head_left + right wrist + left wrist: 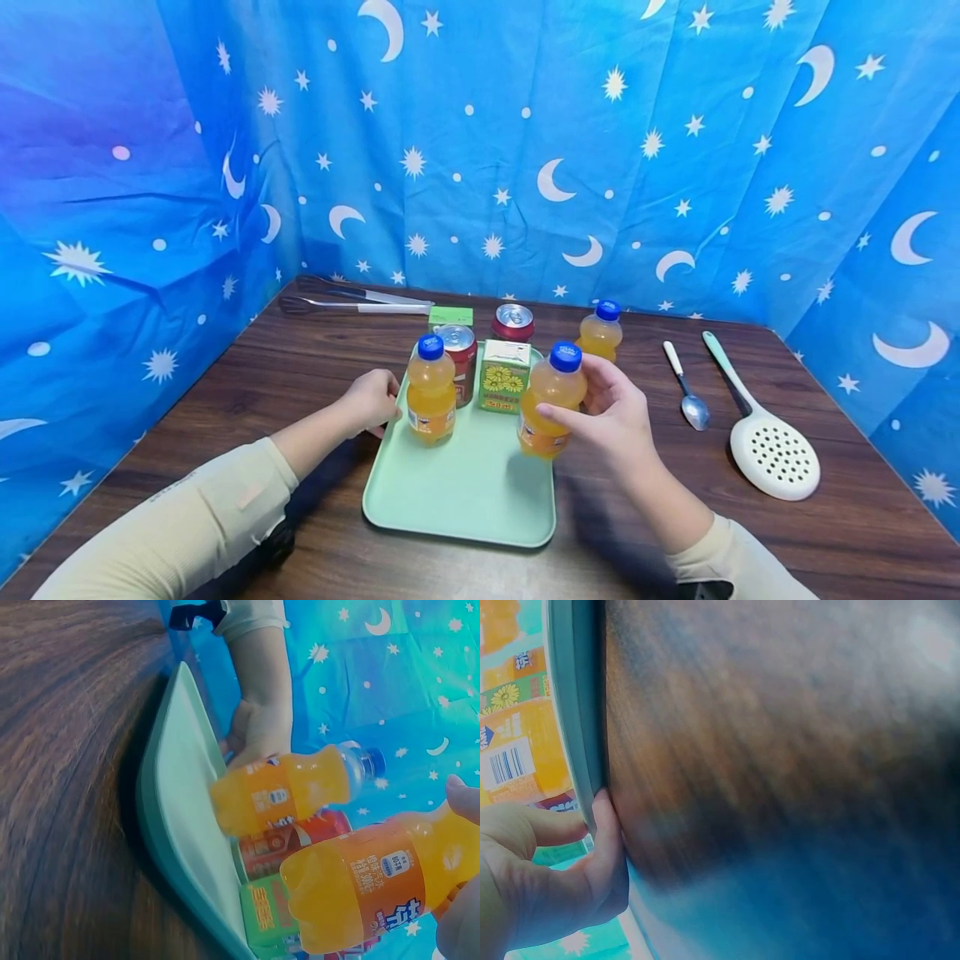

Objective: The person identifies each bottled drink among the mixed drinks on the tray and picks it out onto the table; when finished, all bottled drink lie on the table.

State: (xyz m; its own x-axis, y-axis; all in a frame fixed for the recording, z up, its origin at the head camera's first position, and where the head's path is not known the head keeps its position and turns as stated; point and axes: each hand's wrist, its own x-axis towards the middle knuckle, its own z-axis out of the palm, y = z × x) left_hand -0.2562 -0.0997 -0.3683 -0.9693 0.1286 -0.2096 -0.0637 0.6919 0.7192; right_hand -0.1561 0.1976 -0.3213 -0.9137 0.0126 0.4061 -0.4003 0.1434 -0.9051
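Bottle (432, 406) on tray (465, 504), before can (467, 360)

Downward head view, close wrist views, shared tray (459, 500)

Dark wood table (292, 379), green tray (465, 492), spoon (695, 412), perforated skimmer (776, 456), two long utensils (390, 309), orange bottle at back (600, 337)

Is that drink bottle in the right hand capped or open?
Capped: a blue cap covers the top of the orange drink bottle in the right hand, as the head view shows.
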